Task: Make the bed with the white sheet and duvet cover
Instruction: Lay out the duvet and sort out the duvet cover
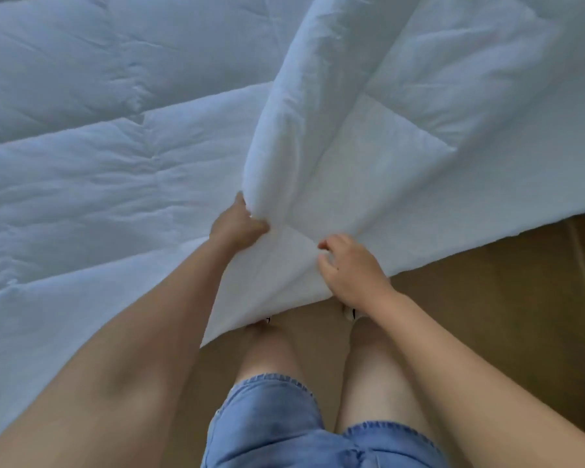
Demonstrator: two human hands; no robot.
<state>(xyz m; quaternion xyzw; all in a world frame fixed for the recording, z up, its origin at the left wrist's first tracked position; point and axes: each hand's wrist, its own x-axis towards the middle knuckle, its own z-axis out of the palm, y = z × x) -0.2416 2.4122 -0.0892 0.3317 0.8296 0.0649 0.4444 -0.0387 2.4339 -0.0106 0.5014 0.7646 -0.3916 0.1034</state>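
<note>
Mostly hidden shoes [350, 314]; left hand [238, 224], right hand [352, 268] gripping duvet [368, 157]

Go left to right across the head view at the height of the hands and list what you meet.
white duvet lying flat → left hand gripping a raised fold of it → right hand pinching its near corner → brown floor

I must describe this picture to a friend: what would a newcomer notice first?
The white duvet fills the top and left, with a raised fold in the centre. Just below the fold, the left hand and right hand grip its corner, above the brown floor.
</note>
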